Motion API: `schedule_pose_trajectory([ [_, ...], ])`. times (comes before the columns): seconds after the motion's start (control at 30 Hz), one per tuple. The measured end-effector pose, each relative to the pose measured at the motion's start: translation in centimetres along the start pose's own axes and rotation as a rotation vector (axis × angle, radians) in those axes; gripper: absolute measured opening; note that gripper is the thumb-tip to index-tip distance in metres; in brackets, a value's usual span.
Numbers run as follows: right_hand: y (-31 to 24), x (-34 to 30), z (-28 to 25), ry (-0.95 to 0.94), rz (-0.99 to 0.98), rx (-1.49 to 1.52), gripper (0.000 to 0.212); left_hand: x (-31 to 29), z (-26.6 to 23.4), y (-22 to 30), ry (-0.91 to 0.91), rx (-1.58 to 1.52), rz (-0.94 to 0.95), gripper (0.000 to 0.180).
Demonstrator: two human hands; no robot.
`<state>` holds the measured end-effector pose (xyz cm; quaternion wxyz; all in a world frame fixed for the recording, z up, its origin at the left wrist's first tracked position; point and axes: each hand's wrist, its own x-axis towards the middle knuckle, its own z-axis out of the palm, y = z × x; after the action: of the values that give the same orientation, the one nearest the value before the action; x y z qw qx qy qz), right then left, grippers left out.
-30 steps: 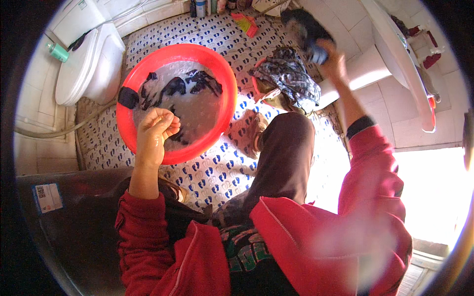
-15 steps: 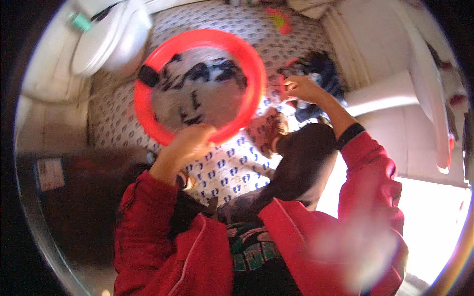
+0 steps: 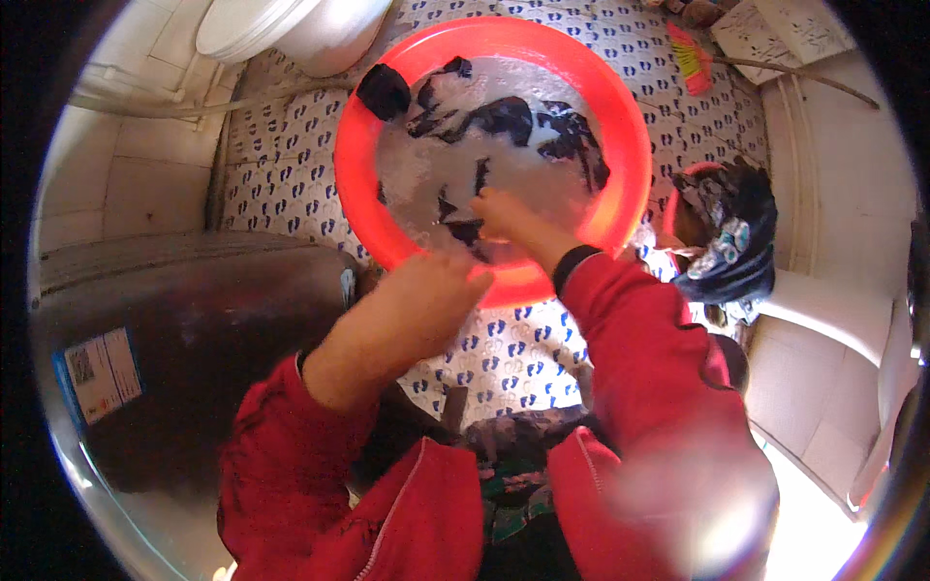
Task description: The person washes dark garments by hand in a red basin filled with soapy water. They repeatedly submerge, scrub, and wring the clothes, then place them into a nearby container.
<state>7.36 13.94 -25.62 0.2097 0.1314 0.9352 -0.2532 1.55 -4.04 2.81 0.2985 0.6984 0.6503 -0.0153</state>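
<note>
A large red-orange basin (image 3: 635,184) stands on the floor in front of me, filled with cloudy grey water. Several dark wet clothes (image 3: 504,121) float in it, and a black cloth (image 3: 384,92) hangs over its far left rim. My right hand (image 3: 502,215) reaches over the near part of the water, its fingers curled beside a small dark piece of cloth (image 3: 465,230); whatever they grip is hidden. By the near rim, my left hand (image 3: 426,295) is smeared by motion, so its fingers do not show clearly.
On the right lies a heap of dark clothes (image 3: 741,232). A white lidded bucket (image 3: 334,39) stands at the far left, with a hose (image 3: 271,97) by it. A dark cabinet-like appliance (image 3: 194,300) fills the left side. A yellow-and-pink object (image 3: 690,63) lies far right.
My right hand has moved left from the clothes heap to over the basin's water. My left hand stays by the near rim. The view has shifted, so the basin appears farther right.
</note>
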Motion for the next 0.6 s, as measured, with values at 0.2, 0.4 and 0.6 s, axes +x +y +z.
schedule_pose_trajectory([
  [0.2, -4.9, 3.1, 8.8, 0.241, -0.172, -0.369, 0.040, -0.4, -0.6, -0.6, 0.124, -0.061, -0.052, 0.047],
  [0.4, 6.8, -0.8, 3.8, -0.058, 0.241, -0.111, 0.027, -0.4, -1.0, -0.3, 0.008, -0.068, -0.006, 0.048],
  [0.6, 16.9, -4.3, -1.8, 0.127, 0.490, -0.214, 0.026, -1.8, -0.1, 0.3, 0.063, -0.081, -0.010, 0.048],
])
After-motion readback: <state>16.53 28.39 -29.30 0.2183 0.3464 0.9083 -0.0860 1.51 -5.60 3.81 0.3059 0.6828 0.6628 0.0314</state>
